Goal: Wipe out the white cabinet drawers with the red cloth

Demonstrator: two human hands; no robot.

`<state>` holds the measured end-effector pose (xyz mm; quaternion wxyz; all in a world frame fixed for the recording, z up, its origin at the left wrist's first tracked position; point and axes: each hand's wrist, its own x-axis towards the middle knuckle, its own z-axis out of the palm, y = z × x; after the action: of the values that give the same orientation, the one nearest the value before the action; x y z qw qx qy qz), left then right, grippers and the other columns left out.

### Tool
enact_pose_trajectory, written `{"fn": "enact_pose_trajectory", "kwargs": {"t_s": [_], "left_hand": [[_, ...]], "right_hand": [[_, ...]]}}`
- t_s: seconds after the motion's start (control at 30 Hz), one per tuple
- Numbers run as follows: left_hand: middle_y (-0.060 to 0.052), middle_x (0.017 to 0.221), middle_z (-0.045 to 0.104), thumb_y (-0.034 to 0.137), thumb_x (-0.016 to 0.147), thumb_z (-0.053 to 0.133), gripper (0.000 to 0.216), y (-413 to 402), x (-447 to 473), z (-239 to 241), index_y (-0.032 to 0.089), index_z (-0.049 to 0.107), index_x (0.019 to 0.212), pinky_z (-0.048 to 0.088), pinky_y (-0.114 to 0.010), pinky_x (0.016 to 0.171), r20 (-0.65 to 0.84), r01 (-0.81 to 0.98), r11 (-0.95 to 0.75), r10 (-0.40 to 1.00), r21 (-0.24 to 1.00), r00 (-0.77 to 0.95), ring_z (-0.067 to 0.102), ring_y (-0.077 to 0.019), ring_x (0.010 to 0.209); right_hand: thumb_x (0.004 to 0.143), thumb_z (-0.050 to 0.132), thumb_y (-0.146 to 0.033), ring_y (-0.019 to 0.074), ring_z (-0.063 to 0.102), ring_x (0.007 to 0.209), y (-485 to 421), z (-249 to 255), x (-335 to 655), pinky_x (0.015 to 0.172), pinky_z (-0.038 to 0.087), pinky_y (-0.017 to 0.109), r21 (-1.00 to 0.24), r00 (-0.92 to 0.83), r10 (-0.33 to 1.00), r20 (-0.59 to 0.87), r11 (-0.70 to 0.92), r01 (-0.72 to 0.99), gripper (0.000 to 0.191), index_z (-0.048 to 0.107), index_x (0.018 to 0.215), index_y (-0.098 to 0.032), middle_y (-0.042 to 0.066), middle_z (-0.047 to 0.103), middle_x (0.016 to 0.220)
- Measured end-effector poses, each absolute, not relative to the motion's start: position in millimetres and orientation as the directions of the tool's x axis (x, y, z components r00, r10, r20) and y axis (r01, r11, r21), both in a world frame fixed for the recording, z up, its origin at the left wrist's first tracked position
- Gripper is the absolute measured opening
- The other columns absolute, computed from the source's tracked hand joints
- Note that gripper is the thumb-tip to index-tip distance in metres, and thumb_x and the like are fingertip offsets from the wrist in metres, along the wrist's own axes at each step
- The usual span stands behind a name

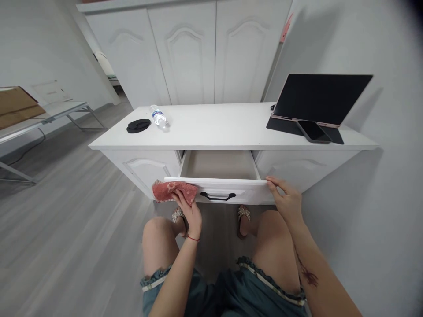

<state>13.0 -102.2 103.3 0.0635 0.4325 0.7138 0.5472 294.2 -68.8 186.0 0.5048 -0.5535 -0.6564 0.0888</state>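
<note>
A white drawer (251,186) is pulled out from the middle of the white cabinet (211,127); the part of its inside that shows holds nothing. My left hand (189,213) presses a red cloth (165,191) against the left end of the drawer front, fingers on top of the cloth. At the opposite end, my right hand (284,197) grips the drawer's upper right corner between thumb and fingers. Between both hands sits the black drawer handle (218,197), which neither one touches.
On the cabinet top stand an open laptop (322,99), a phone (313,131), a plastic bottle (159,117) lying on its side and a black round object (139,125). Behind rise white panelled doors (188,57). A wall (390,198) borders the right; a table (62,107) stands left.
</note>
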Motion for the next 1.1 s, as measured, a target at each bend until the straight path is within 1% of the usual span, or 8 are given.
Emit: {"fn": "enact_pose_trajectory", "kwargs": {"t_s": [0.13, 0.23, 0.33, 0.47, 0.57, 0.7, 0.9, 1.1], "left_hand": [[-0.010, 0.158, -0.004, 0.019, 0.089, 0.038, 0.068, -102, 26, 115, 0.020, 0.009, 0.150, 0.011, -0.046, 0.115, 0.365, 0.541, 0.037, 0.700, 0.840, -0.614, -0.002, -0.0256, 0.143], [-0.008, 0.158, -0.008, 0.016, 0.088, 0.039, 0.068, -102, 40, 120, 0.020, 0.012, 0.150, 0.012, -0.050, 0.115, 0.408, 0.610, 0.008, 0.737, 0.792, -0.539, -0.008, -0.0282, 0.143], [-0.005, 0.158, -0.009, 0.011, 0.086, 0.040, 0.067, -103, 57, 125, 0.024, 0.021, 0.149, 0.015, -0.058, 0.113, 0.497, 0.745, -0.094, 0.798, 0.661, -0.340, -0.014, -0.0327, 0.141], [-0.003, 0.159, 0.007, 0.009, 0.083, 0.045, 0.068, -105, 74, 132, 0.030, 0.029, 0.146, 0.018, -0.065, 0.110, 0.561, 0.862, -0.267, 0.827, 0.430, -0.024, -0.014, -0.0370, 0.140], [-0.003, 0.157, 0.018, 0.009, 0.081, 0.048, 0.071, -105, 82, 139, 0.031, 0.029, 0.146, 0.019, -0.067, 0.108, 0.556, 0.886, -0.326, 0.826, 0.331, 0.096, -0.010, -0.0387, 0.141], [0.000, 0.155, 0.025, 0.013, 0.083, 0.049, 0.067, -107, 92, 145, 0.033, 0.032, 0.144, 0.020, -0.065, 0.110, 0.517, 0.886, -0.393, 0.827, 0.247, 0.222, 0.001, -0.0380, 0.142], [0.003, 0.153, 0.029, 0.022, 0.086, 0.049, 0.061, -107, 108, 147, 0.033, 0.032, 0.144, 0.020, -0.056, 0.113, 0.455, 0.836, -0.527, 0.788, 0.153, 0.414, 0.014, -0.0322, 0.142], [0.003, 0.148, 0.039, 0.024, 0.092, 0.040, 0.046, -109, 108, 129, 0.025, 0.044, 0.138, 0.020, -0.044, 0.116, 0.425, 0.780, -0.622, 0.725, 0.065, 0.542, 0.018, -0.0217, 0.142]], "right_hand": [[0.088, 0.050, -0.044, 0.0251, 0.064, 0.100, -69, 187, 294, 0.092, 0.049, 0.043, -0.671, 0.122, 0.816, 0.564, 0.368, 0.644, 0.027, 0.069, 0.099, -0.028, 0.003, 0.071, 0.102], [0.089, 0.050, -0.044, 0.0251, 0.064, 0.100, -70, 187, 294, 0.092, 0.049, 0.043, -0.669, 0.113, 0.822, 0.559, 0.366, 0.647, 0.026, 0.069, 0.099, -0.030, 0.003, 0.071, 0.103], [0.089, 0.051, -0.043, 0.0250, 0.064, 0.100, -70, 187, 294, 0.093, 0.049, 0.042, -0.671, 0.113, 0.821, 0.559, 0.368, 0.643, 0.025, 0.069, 0.099, -0.030, 0.003, 0.071, 0.103], [0.088, 0.051, -0.044, 0.0248, 0.064, 0.100, -69, 187, 294, 0.093, 0.048, 0.043, -0.680, 0.125, 0.820, 0.559, 0.366, 0.636, 0.026, 0.069, 0.099, -0.028, 0.003, 0.071, 0.104], [0.089, 0.050, -0.044, 0.0246, 0.064, 0.100, -70, 188, 293, 0.093, 0.048, 0.043, -0.676, 0.118, 0.821, 0.558, 0.368, 0.638, 0.027, 0.069, 0.099, -0.029, 0.003, 0.071, 0.103], [0.089, 0.049, -0.045, 0.0247, 0.064, 0.099, -68, 186, 294, 0.091, 0.049, 0.042, -0.672, 0.119, 0.817, 0.564, 0.370, 0.641, 0.027, 0.070, 0.098, -0.029, 0.003, 0.071, 0.102], [0.090, 0.046, -0.046, 0.0246, 0.065, 0.097, -68, 181, 297, 0.087, 0.051, 0.040, -0.692, 0.122, 0.826, 0.551, 0.370, 0.621, 0.035, 0.068, 0.103, -0.023, 0.007, 0.071, 0.104], [0.094, 0.039, -0.042, 0.0222, 0.061, 0.107, -69, 183, 299, 0.097, 0.046, 0.041, -0.693, 0.069, 0.844, 0.532, 0.387, 0.608, 0.035, 0.067, 0.105, -0.024, 0.007, 0.069, 0.110]]}}
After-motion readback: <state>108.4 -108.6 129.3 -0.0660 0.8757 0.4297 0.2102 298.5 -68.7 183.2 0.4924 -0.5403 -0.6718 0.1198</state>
